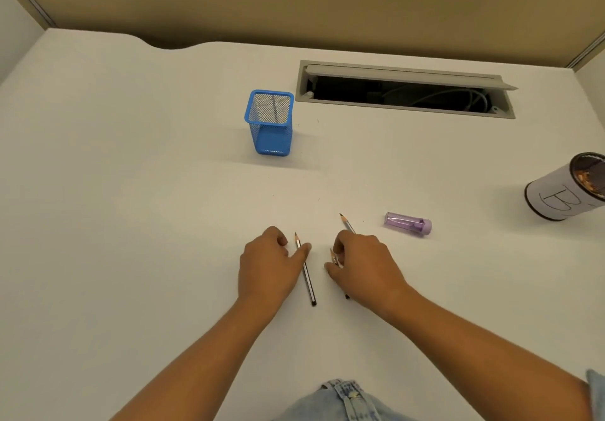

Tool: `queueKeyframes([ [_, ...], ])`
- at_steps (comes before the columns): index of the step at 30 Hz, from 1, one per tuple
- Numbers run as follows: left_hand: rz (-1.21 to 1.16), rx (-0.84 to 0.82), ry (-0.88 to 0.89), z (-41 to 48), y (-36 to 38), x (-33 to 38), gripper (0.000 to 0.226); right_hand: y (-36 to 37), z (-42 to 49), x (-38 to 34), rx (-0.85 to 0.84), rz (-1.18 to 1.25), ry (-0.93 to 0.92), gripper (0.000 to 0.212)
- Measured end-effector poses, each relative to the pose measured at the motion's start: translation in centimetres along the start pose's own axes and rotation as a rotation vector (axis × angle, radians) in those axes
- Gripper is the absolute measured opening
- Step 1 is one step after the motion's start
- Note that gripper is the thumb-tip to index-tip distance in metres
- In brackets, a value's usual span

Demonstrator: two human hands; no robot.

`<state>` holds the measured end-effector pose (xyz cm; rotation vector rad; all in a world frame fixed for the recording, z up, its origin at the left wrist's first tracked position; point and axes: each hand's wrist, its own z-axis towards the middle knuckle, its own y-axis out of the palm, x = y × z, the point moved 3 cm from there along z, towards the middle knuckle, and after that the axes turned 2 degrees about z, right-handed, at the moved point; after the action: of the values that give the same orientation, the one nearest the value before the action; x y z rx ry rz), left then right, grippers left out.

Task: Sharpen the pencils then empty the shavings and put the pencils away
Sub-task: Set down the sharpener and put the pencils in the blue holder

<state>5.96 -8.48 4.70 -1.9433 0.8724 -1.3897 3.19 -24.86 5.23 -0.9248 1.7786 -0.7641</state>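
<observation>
Three pencils lie on the white desk [131,191] near me, all with sharp tips pointing to the far side. The left pencil [305,271] lies free, and my left hand [266,266] rests beside it with the thumb touching its upper part; the fingers are loosely curled and are not yet closed around it. My right hand [363,263] covers most of the other two: the middle pencil [334,257] is pinched between thumb and fingertips close to its point, and the right pencil [346,221] passes under the fingers, but I cannot tell if I really hold that one. Judging from the sharp points, the sharpening looks finished, so I think the step now is collecting the pencils. To do it well, I should roll each pencil a little to lift it, gather all three parallel in one hand with points the same way, and hold them at the middle so none slips. The purple sharpener [408,224] lies on its side just to the right. The blue mesh holder [270,122] stands farther away, upright, well apart from my hands. A labelled can [556,196] is at the far right edge.
</observation>
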Motion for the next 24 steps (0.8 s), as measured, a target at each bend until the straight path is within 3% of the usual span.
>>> queueKeyframes([
  [7,-0.068,-0.03,-0.038,0.9,0.5,0.5,0.017,-0.1,0.8,-0.9,-0.03,0.009,0.017,0.012],
  [13,-0.12,-0.033,-0.019,1.7,-1.0,0.9,0.019,-4.4,1.6,-3.2,0.066,0.205,0.011,0.019],
  [19,-0.295,0.15,0.147,3.8,-7.3,4.3,0.006,-10.3,4.6,-6.9,0.226,0.331,-0.135,0.015],
  [24,-0.384,0.33,0.348,7.2,-13.8,7.3,0.008,-15.0,8.0,-10.3,0.316,0.419,-0.27,0.009],
])
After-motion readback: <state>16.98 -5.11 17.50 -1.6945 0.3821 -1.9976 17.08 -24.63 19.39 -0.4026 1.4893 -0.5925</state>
